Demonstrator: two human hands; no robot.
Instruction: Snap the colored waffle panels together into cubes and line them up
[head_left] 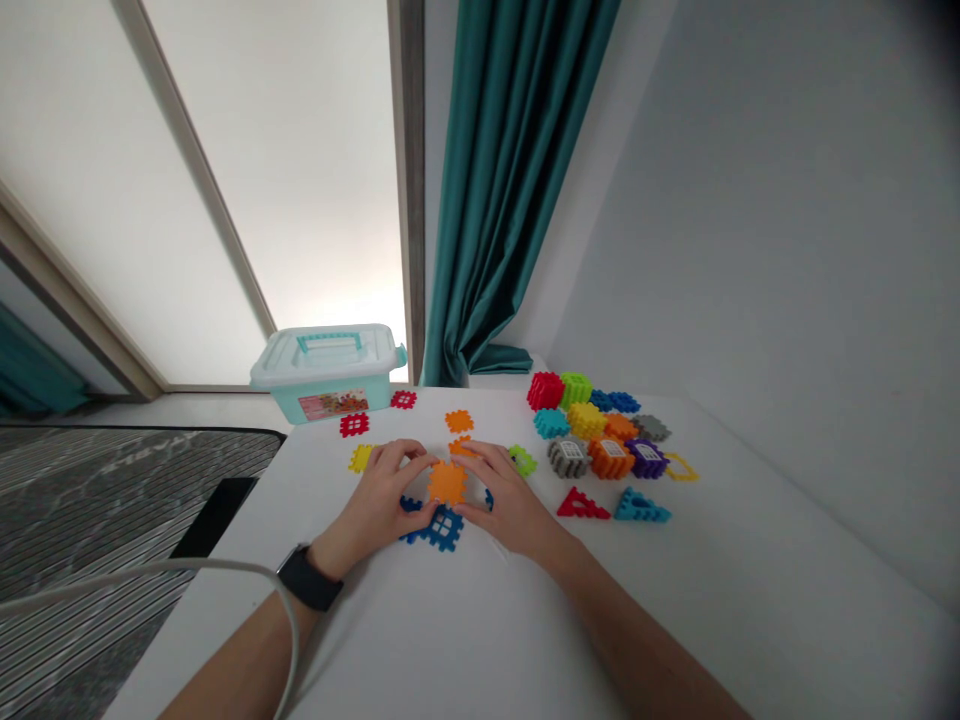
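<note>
Tile (448,483), flat, orange and notch-edged, is clamped in left grip (382,497) and right grip (517,505).

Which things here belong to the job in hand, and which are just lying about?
Likely in use: orange notched plastic square, between left hand and right hand; blue plastic window square.
Likely idle: red plastic triangle; lidded turquoise plastic box.
</note>
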